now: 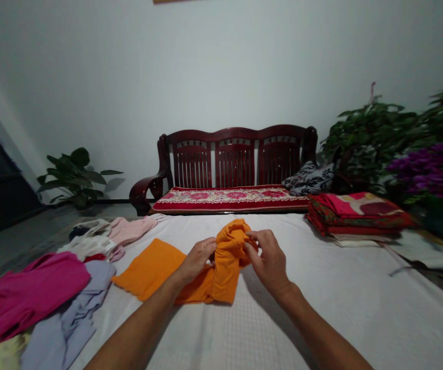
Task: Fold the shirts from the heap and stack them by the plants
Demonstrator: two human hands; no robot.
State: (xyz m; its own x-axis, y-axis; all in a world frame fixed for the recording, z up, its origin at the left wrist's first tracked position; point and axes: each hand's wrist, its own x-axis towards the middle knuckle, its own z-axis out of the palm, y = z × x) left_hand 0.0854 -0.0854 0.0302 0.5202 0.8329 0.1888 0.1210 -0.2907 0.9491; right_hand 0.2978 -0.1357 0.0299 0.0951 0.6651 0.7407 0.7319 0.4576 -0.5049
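Here, two hands (200,257) (271,259) gripping one orange garment (223,280) on one white cloth (240,339); one wooden bench (235,149) behind.

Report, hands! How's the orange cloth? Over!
Left hand, right hand: both holding orange cloth. Cloth bunched between hands, flatter at left, on white sheet. Pink clothing off left, not in the way.

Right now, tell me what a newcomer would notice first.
The orange garment stands out first, partly bunched between the left hand and right hand over the white sheet. Next come the magenta garment at the left edge and the purple flowers at the far right.
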